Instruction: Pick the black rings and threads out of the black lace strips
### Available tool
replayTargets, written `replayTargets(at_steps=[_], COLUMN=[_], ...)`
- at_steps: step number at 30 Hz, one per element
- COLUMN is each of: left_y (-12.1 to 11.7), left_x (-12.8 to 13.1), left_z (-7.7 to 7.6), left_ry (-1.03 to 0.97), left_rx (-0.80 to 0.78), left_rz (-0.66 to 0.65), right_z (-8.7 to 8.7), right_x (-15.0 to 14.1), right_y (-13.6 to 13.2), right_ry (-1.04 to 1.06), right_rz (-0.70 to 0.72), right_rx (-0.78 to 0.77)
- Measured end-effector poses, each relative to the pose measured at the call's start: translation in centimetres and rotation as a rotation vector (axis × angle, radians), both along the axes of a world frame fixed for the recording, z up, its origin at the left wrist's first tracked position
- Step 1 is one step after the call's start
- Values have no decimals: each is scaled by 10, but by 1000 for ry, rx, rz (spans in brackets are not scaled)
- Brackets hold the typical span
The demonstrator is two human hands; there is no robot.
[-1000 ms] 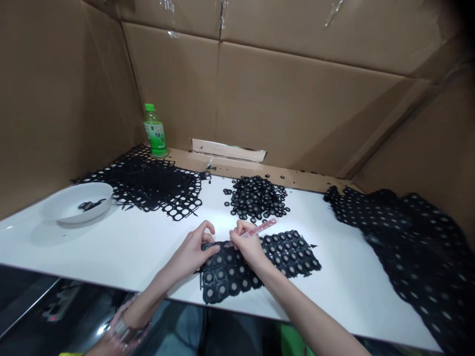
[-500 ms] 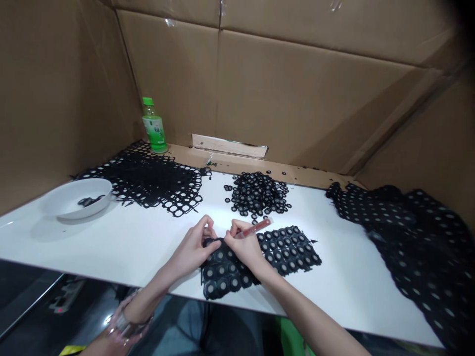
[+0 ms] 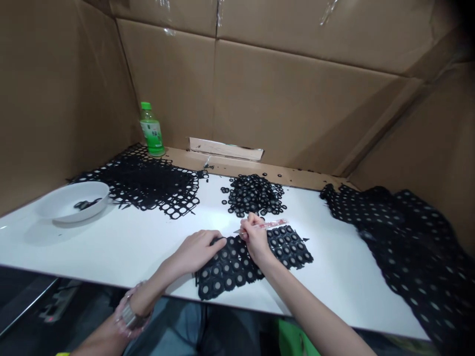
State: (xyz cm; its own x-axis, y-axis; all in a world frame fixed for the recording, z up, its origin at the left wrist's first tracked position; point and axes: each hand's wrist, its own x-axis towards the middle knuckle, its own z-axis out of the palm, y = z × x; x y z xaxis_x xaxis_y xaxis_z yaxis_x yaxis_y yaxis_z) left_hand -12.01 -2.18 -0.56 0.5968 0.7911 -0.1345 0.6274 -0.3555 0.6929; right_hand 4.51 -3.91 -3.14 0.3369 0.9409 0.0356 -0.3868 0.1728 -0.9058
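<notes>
A black sheet of round rubber pads (image 3: pixel 256 257) lies on the white table (image 3: pixel 129 242) near its front edge. My left hand (image 3: pixel 198 249) rests on the sheet's left end, fingers curled and pressing it down. My right hand (image 3: pixel 254 240) is closed around a thin pink tool (image 3: pixel 265 225), whose metal tip points left just above the sheet's upper edge. Behind my hands sits a pile of loose black rings (image 3: pixel 254 195).
A heap of emptied black mesh (image 3: pixel 148 180) lies at the back left, beside a white bowl (image 3: pixel 72 200) holding a few black bits. A green bottle (image 3: pixel 151 130) stands at the cardboard wall. More black pad sheets (image 3: pixel 401 232) drape over the right side.
My left hand has let go of its pinch on the sheet's corner and now lies flatter on it. My right hand has shifted slightly right and back with the tool.
</notes>
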Motion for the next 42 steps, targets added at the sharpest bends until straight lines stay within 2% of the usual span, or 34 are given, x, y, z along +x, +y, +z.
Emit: replayTargets(at_steps=[3,7,16,23,26,28,31,33,35,38,42], left_y=[0,0,-7,-11,-11,-9,-4,-1,2,3,2], left_x=[0,0,4,2,3,4,7,10,14,20,21], left_z=[-1,-9,-11,-9,-7,-4,4,9,12,11,4], left_ry=[33,-7,18,-107,-168,-175,-71,23,91,130,107], left_rx=[55,98,137,162,119,103,97,73,41,39,91], left_rz=[11,49,137,18,18,24,5,-26,-43,-37,-28], right_z=[-1,1,4,6,3,2,4,5,4,2,0], right_x=[-3,-5,-4,-11,-8,-3,4,6,7,6,7], right_y=[-2,-4,-7,-10,-8,-5,-3,-2,-2,-2,-3], right_ry=[-208,-461,-603,-782,-678,-424,15,160,196,136,-217], right_rz=[49,32,12,82,96,90,68,54,47,10,15], right_rx=[14,-10,-17,53,33,-22,-69,-59,-32,-9,-22])
